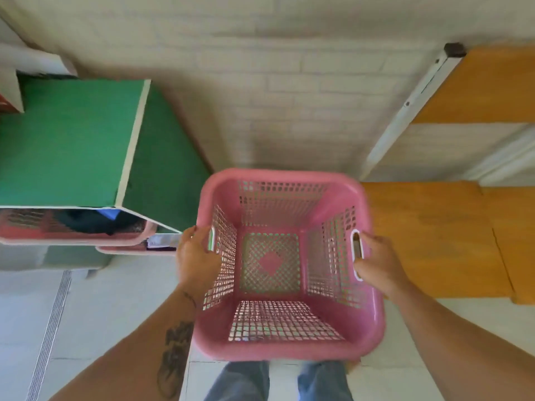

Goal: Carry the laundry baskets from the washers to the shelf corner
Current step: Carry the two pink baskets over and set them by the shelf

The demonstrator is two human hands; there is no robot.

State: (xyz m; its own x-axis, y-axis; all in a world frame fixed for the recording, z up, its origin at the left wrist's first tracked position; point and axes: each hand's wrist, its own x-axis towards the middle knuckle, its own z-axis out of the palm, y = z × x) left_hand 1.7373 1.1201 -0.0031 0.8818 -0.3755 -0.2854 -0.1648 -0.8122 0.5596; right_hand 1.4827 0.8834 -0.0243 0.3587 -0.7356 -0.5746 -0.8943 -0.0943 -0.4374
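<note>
Head view: I see the pink basket (289, 351) at centre. My left hand (197, 256) grips its nine-o'clock handle and my right hand (379, 264) grips the three-o'clock one. There's an orange shelf (428, 238) at three o'clock and a green cabinet (66, 140) at ten.

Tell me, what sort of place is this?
Probably a laundry room: an empty pink laundry basket is being carried, other pink baskets sit by a green unit, and wooden shelves stand at right.
</note>
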